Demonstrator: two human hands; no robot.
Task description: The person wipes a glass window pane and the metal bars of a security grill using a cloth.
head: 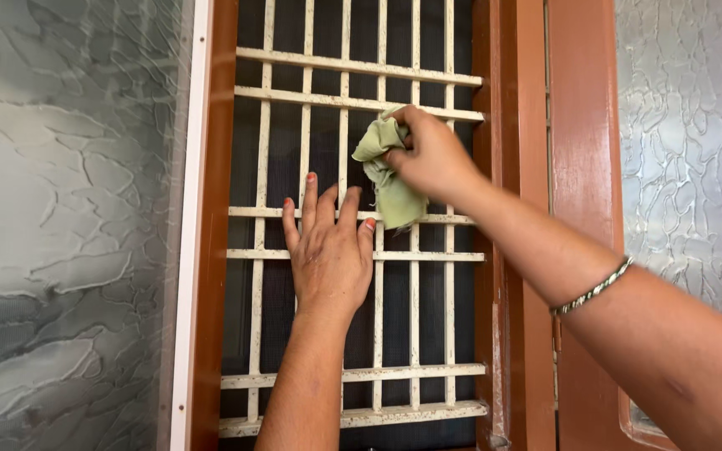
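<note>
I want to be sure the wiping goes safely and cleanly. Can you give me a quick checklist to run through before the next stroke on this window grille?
1. Light green cloth gripped in right hand: ok.
2. Cloth touching the cream metal grille: ok.
3. Left hand flat on the bars, apart from the cloth: ok.
4. Grille bars free of specks: not ok, lower bars look spotted.
5. Silver bracelet clear of the brown wooden frame: ok.
6. Dark mesh behind bars intact: cannot tell.

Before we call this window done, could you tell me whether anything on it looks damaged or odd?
The cream window grille is speckled with dark spots where paint looks chipped or dirty, most on the bottom bars. The right hand presses a green cloth against it.
</note>
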